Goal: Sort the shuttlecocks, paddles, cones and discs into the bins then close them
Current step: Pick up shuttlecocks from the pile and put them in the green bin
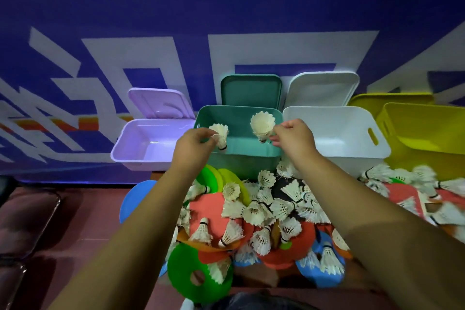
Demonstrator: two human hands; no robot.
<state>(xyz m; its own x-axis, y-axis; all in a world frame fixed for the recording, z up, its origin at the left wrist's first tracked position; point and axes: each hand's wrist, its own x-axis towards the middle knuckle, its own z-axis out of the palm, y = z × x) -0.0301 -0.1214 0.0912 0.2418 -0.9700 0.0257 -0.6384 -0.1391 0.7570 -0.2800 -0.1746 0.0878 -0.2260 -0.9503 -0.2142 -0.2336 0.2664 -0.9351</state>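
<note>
My left hand (195, 145) pinches a white feather shuttlecock (221, 134) over the near left rim of the teal bin (273, 158). Beside my right hand (293, 137) a second shuttlecock (262, 125) hangs above the same bin, its cork pointing down; whether the fingers still touch it I cannot tell. Below the bins lies a heap of several shuttlecocks (264, 206) mixed with red paddles (206, 211), a green disc (198, 274) with a centre hole, yellow-green discs (226, 176) and blue discs (137, 199).
Four open bins stand in a row against the blue wall: a lilac bin (151, 148), the teal one, a white bin (337, 138) and a yellow bin (425, 131), each with its lid tipped back. Dark chair seats (25, 221) sit at the left.
</note>
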